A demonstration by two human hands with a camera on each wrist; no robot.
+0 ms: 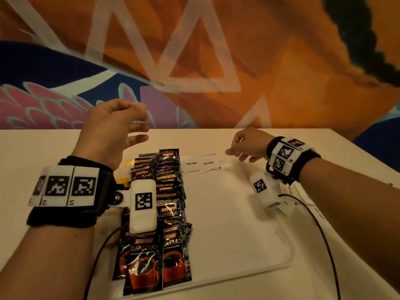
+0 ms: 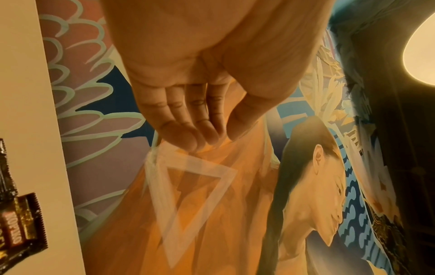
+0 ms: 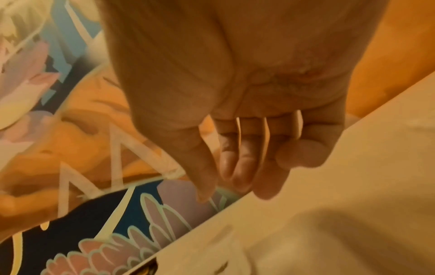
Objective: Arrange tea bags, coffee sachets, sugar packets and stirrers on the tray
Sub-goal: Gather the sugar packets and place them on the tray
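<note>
A white tray lies on the white table. Black Kopiko coffee sachets overlap in two columns on its left part; their top ends show in the left wrist view. Two white sugar packets lie side by side at the tray's far edge. My left hand hovers above the far end of the sachets with relaxed fingers and holds nothing. My right hand hangs just right of the sugar packets, fingers loose and empty.
Yellow packets peek out beside my left wrist, left of the sachets. More white packets lie on the table under my right wrist. Cables trail from both wrists across the tray's sides. A painted wall rises behind the table's far edge.
</note>
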